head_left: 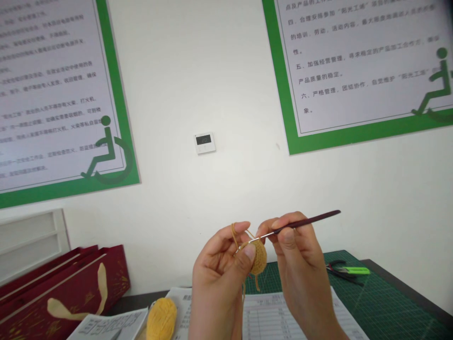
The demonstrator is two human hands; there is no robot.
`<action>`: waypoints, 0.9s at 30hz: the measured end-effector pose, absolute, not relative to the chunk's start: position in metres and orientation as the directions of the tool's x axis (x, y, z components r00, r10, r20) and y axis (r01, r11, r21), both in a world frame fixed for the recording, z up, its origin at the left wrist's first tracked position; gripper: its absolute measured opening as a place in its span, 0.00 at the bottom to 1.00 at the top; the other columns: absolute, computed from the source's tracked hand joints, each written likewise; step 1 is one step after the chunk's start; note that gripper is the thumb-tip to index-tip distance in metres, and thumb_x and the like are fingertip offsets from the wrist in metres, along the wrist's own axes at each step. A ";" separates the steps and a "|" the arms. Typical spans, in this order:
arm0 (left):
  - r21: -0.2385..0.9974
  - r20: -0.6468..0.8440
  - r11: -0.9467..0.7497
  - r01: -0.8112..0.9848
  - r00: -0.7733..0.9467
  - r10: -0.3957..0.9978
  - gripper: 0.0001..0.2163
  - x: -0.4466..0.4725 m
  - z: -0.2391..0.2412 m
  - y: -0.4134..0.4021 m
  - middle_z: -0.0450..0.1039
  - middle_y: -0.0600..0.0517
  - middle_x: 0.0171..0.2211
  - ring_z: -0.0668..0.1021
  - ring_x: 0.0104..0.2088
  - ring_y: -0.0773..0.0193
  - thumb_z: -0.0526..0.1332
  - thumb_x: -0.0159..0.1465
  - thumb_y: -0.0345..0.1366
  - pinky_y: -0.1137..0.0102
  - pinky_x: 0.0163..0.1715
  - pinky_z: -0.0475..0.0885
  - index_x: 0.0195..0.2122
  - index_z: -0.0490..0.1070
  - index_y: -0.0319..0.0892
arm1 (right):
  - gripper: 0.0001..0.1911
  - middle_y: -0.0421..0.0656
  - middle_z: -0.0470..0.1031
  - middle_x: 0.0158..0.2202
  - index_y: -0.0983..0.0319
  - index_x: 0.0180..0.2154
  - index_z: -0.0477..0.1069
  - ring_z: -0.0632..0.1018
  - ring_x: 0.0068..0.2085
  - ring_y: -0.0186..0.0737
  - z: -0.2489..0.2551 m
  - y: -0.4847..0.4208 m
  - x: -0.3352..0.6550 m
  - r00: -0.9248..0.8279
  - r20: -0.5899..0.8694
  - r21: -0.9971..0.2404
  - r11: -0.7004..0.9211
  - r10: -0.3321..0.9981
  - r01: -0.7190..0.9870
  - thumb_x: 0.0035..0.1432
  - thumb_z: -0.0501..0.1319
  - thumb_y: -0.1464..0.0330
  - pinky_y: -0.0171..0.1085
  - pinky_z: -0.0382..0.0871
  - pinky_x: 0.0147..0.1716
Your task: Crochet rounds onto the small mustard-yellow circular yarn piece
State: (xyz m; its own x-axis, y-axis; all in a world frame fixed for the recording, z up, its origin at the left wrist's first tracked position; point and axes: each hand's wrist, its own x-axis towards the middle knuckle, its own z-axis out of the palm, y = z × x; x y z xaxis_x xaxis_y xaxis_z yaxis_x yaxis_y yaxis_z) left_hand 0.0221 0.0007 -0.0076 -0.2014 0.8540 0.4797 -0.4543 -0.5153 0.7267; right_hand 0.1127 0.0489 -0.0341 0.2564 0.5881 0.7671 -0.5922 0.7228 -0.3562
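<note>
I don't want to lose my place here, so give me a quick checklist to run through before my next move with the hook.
1. Left hand grips the tan crocheted piece: ok, the thumb presses on it.
2. Right hand holds the hook: ok, fingers around its dark handle.
3. Yarn looped over a finger of the left hand: ok.
4. Hook tip properly through a stitch: cannot tell, too small to see.
5. Yarn running freely from its supply: cannot tell, its far end isn't visible.
6. Green-handled tool out of the grip: ok, it lies on the green mat.
</note>
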 end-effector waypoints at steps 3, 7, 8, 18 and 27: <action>0.739 0.475 -0.509 -0.442 -0.193 0.858 0.12 0.019 -0.008 0.001 0.77 0.51 0.31 0.77 0.34 0.67 0.76 0.53 0.32 0.76 0.37 0.71 0.40 0.84 0.42 | 0.06 0.37 0.79 0.33 0.55 0.39 0.69 0.77 0.35 0.34 -0.031 0.049 0.117 0.223 0.783 -0.347 0.706 0.580 -0.617 0.71 0.57 0.63 0.34 0.72 0.38; 0.760 0.470 -0.496 -0.420 -0.172 0.866 0.12 0.015 -0.009 0.003 0.77 0.50 0.33 0.77 0.36 0.66 0.75 0.55 0.33 0.74 0.38 0.71 0.41 0.83 0.43 | 0.06 0.36 0.78 0.32 0.54 0.40 0.68 0.78 0.34 0.34 -0.031 0.051 0.124 0.196 0.849 -0.319 0.771 0.491 -0.551 0.72 0.55 0.64 0.35 0.73 0.39; 0.762 0.474 -0.497 -0.415 -0.166 0.865 0.13 0.014 -0.010 0.004 0.77 0.49 0.33 0.77 0.35 0.66 0.75 0.55 0.33 0.74 0.38 0.71 0.41 0.83 0.43 | 0.06 0.36 0.78 0.33 0.55 0.41 0.68 0.78 0.35 0.34 -0.031 0.051 0.127 0.204 0.867 -0.306 0.808 0.455 -0.504 0.72 0.54 0.65 0.36 0.73 0.39; 0.734 0.552 -0.586 -0.343 -0.199 0.809 0.11 0.015 -0.013 0.005 0.78 0.50 0.32 0.78 0.32 0.67 0.75 0.55 0.31 0.76 0.33 0.74 0.40 0.84 0.44 | 0.14 0.44 0.79 0.36 0.57 0.46 0.70 0.80 0.39 0.42 -0.028 0.042 0.137 0.086 0.990 0.090 0.969 -0.112 0.230 0.63 0.58 0.79 0.46 0.75 0.40; 0.716 0.470 -0.498 -0.489 -0.189 0.862 0.17 0.016 -0.004 -0.001 0.76 0.51 0.31 0.76 0.30 0.69 0.76 0.52 0.29 0.77 0.30 0.72 0.44 0.83 0.42 | 0.14 0.39 0.73 0.32 0.52 0.42 0.74 0.75 0.34 0.41 -0.038 0.060 0.133 0.202 0.975 -0.083 0.995 0.092 -0.055 0.60 0.63 0.77 0.46 0.71 0.34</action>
State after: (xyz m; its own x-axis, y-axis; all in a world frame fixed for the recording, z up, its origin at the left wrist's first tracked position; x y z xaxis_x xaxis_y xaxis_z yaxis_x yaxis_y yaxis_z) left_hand 0.0164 -0.0013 -0.0044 -0.1893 0.8622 0.4699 -0.4890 -0.4978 0.7163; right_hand 0.1329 0.0601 -0.0376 0.2017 0.0923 0.9751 -0.0552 0.9950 -0.0827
